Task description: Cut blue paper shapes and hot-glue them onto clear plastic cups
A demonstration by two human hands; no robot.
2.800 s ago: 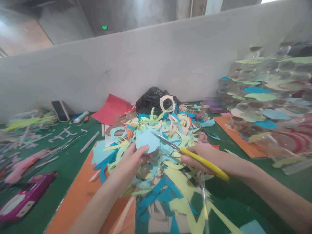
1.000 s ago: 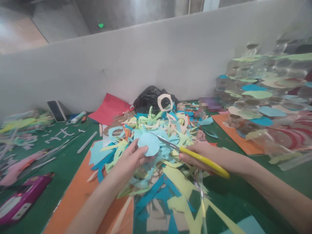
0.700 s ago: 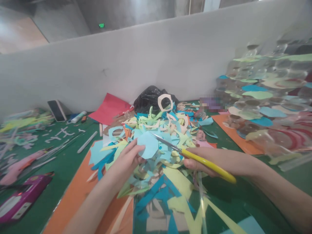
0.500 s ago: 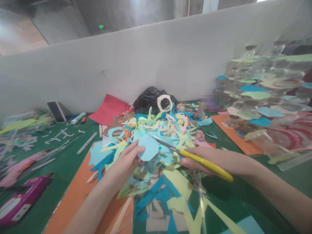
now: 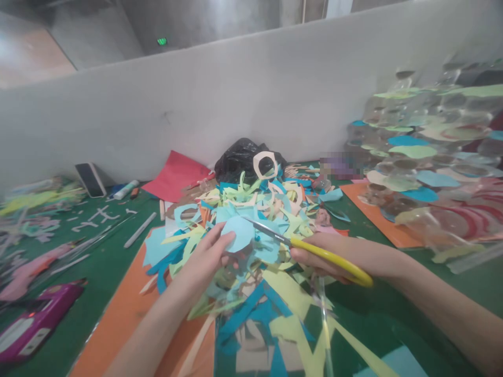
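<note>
Between the thumb and fingers of my left hand point(image 5: 215, 245) is a light blue piece of paper point(image 5: 240, 234) with a rounded outline. My right hand point(image 5: 320, 256) is wrapped round the yellow handles of a pair of scissors point(image 5: 334, 257). The metal blades point left and reach the upper right edge of the paper; whether they touch it I cannot tell. Beneath both hands spreads a heap of paper scraps point(image 5: 288, 293) in blue, yellow-green and cream, which hides much of the table.
A black plastic bag point(image 5: 239, 157) lies behind the heap against a pale wall point(image 5: 188, 104). Red paper point(image 5: 175, 178), a phone point(image 5: 90, 179) and a purple device point(image 5: 41, 324) are to the left. Stacked clear plastic cups with paper discs point(image 5: 420, 152) stand at the right.
The light blue paper has turned in my left hand and its outline looks rounder. My left fingers have shifted slightly on it. The scissors have moved only a little.
</note>
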